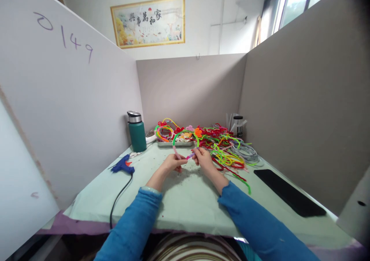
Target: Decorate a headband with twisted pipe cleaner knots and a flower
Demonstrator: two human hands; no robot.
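Between my hands is a loop of fuzzy pipe cleaners, with pink, green and purple stretches. An orange flower shows at its upper right; whether the red and pink flowers behind also belong to it I cannot tell. My left hand pinches the loop's lower left part. Just right of it, my right hand pinches the purple part near a bright pink spot. Both hands are closed, held above the pale table cover. Fingers hide some of the loop's lower side.
A metal tray of craft pieces and colourful loops stands at the back. Piled pipe cleaners spread right of it. A blue glue gun and green bottle are left; a black flat object lies right. Partitions enclose the table.
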